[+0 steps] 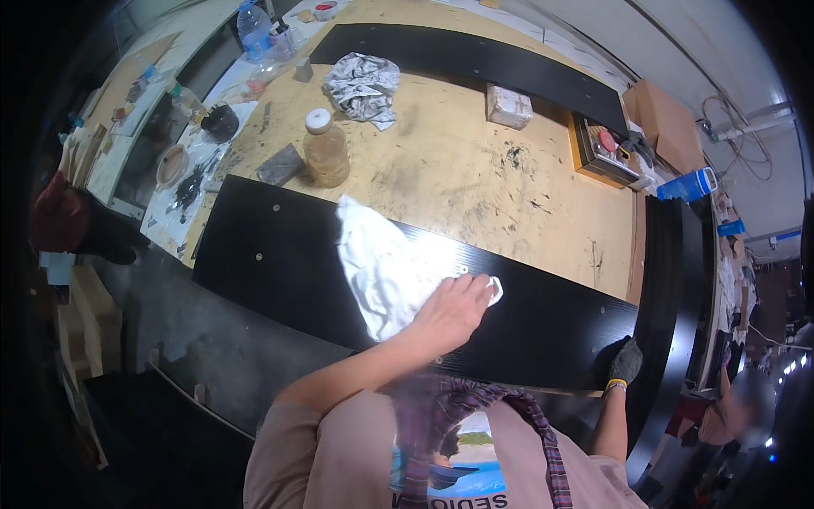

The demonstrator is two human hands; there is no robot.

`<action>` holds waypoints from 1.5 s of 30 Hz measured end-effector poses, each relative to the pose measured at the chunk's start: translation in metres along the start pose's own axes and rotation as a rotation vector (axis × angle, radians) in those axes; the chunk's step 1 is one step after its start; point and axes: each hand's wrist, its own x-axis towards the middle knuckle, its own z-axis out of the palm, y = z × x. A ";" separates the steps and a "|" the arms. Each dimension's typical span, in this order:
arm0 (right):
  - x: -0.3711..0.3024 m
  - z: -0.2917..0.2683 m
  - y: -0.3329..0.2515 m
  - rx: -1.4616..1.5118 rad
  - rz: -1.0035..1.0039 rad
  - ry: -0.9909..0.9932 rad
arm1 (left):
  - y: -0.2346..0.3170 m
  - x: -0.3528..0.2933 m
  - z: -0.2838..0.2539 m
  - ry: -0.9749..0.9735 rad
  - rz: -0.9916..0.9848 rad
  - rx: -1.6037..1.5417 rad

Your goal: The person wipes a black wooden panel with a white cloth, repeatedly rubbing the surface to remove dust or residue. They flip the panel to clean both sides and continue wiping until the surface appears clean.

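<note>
A long black board [280, 254] with small metal fittings lies across the near side of the worktable. My bare left hand [458, 307] presses a crumpled white cloth [373, 263] onto the board's middle, fingers curled over the fabric. At the board's right end is my right hand [626, 363], in a dark glove with a yellow cuff, closed around the corner. Its fingertips are partly hidden. Beyond the board's far edge stand a capped bottle of yellowish liquid [326, 157] and a grey block [281, 165].
A second black board [466, 58] lies at the back, near a wrapped block [509, 107] and a box of small items [604, 151]. A stained rag [363, 85] sits far left of centre. Black panels [670, 280] stand at right; another person [729, 407] is beyond.
</note>
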 end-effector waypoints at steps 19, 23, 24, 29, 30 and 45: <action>-0.003 0.004 0.012 -0.215 -0.120 -0.034 | -0.084 -0.197 -0.105 0.413 -0.312 0.398; -0.004 0.018 0.027 -0.183 -0.229 0.146 | -0.114 -0.239 -0.125 0.645 -0.673 0.230; 0.000 0.018 0.023 -0.201 -0.205 0.075 | -0.126 -0.255 -0.154 0.660 -0.882 0.289; -0.001 0.012 0.019 -0.230 -0.166 -0.010 | -0.123 -0.238 -0.218 0.769 -1.071 0.272; 0.000 0.012 0.018 -0.215 -0.142 -0.021 | -0.113 -0.225 -0.203 0.679 -0.935 0.241; -0.002 0.013 0.015 -0.086 -0.076 0.012 | -0.272 -0.249 -0.274 0.759 -1.002 0.450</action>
